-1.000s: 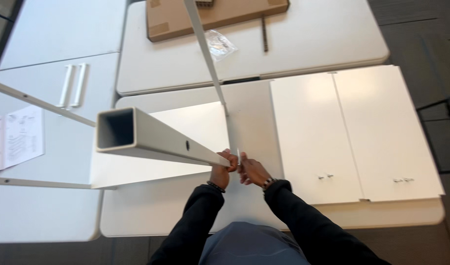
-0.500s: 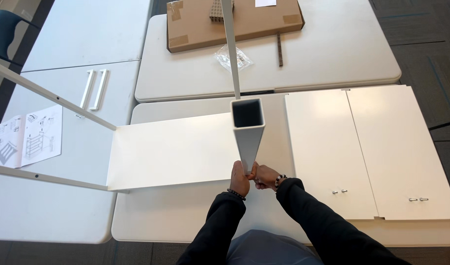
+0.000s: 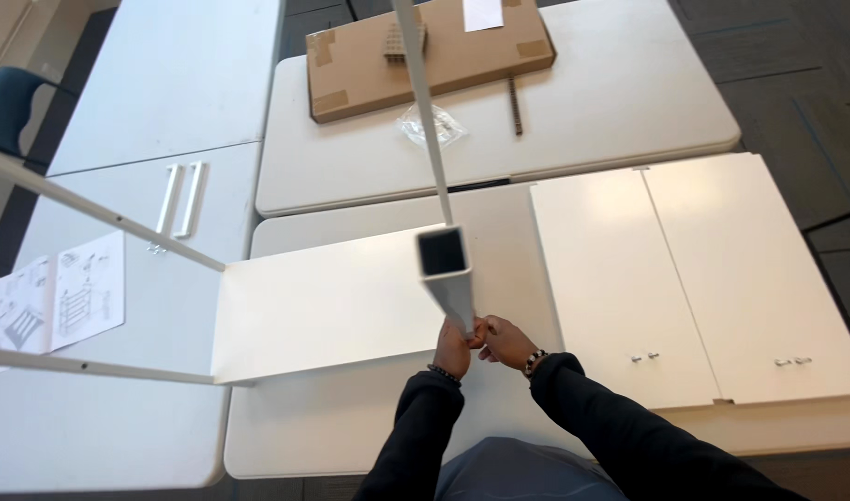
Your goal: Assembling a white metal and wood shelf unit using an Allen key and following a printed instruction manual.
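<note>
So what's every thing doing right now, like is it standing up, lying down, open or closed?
Square white tube: held on end, open end toward the camera.
Left hand: gripping the tube's lower end.
Right hand: pinching at the tube's lower end.
White shelf panel: lying flat.
Cabinet doors: lying flat, side by side.
Cardboard box: closed, flat.
Plastic bag: lying crumpled.
Instruction sheet: lying open.

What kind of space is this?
Likely a workroom set up for flat-pack furniture assembly: white folding tables, an opened cardboard box, a picture instruction sheet, white cabinet doors lying flat.
</note>
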